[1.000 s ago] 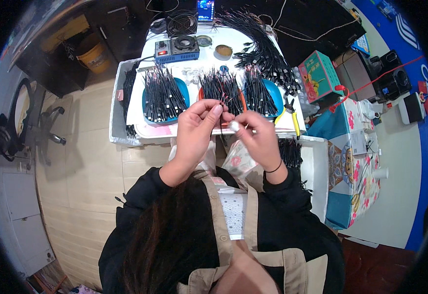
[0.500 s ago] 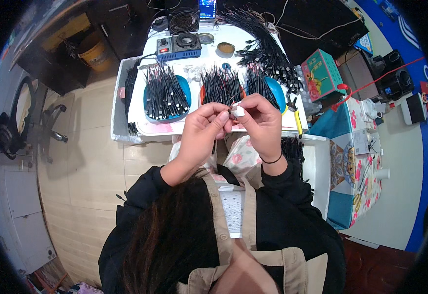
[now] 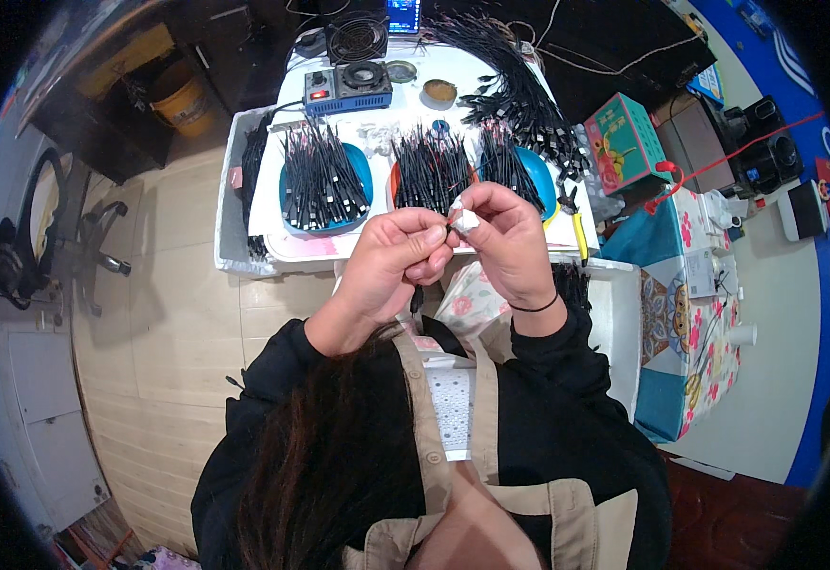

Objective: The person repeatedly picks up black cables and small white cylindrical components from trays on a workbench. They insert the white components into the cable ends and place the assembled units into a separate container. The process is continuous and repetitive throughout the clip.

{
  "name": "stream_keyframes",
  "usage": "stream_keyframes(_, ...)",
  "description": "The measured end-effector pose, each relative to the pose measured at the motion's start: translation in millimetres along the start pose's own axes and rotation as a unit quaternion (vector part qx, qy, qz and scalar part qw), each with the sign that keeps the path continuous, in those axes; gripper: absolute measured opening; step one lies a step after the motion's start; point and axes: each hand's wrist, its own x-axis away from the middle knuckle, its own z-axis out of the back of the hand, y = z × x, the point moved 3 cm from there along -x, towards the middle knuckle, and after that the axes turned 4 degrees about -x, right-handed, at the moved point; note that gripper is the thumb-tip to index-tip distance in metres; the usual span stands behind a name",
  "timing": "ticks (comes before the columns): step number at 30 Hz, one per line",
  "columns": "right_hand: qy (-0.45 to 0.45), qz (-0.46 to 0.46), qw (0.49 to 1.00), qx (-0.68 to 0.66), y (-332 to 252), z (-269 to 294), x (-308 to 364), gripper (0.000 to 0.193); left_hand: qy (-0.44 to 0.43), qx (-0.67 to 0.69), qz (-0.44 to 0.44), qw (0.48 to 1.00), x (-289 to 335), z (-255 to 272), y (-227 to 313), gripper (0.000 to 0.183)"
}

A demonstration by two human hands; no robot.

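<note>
My left hand [image 3: 388, 255] is closed in a pinch on a thin black cable, whose dark plug end [image 3: 418, 300] hangs below the fingers. My right hand [image 3: 510, 245], with a dark band at the wrist, meets it fingertip to fingertip. White wrapping [image 3: 466, 221] covers its thumb tip and finger. Between the two hands a bit of reddish wire [image 3: 451, 222] shows, and the right fingers pinch at it. Just beyond lie bundles of black cables: one on a blue tray [image 3: 359, 166], one in the middle [image 3: 426, 166], one by another blue tray [image 3: 539, 176].
Yellow-handled pliers [image 3: 579, 233] lie at the table's right edge. Farther back stand a blue soldering pot unit [image 3: 348, 92], a round tin [image 3: 438, 92], a small fan [image 3: 358, 40] and a lit screen [image 3: 402, 16]. A large cable heap [image 3: 519, 95] spreads at the back right, near a colourful box [image 3: 627, 144].
Both hands have lowered slightly toward me, still joined at the fingertips. The hanging plug end of the cable now shows below my left hand.
</note>
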Motion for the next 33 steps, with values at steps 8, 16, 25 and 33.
stream_keyframes(8,-0.022,-0.115,0.980,-0.159,13,11,7,0.015,0.080,-0.362,-0.129,0.920,8,0,0,0.017)
stream_keyframes(16,-0.010,-0.180,0.956,-0.231,42,49,7,0.029,0.060,-0.384,-0.119,0.914,-10,10,-14,0.017)
stream_keyframes(25,-0.053,0.178,0.656,0.732,15,118,-71,0.019,0.169,-0.158,-0.077,0.970,-28,41,-15,0.016)
stream_keyframes(33,-0.041,0.227,0.742,0.629,-4,127,-80,0.015,0.199,-0.161,-0.081,0.963,-25,46,-15,0.017)
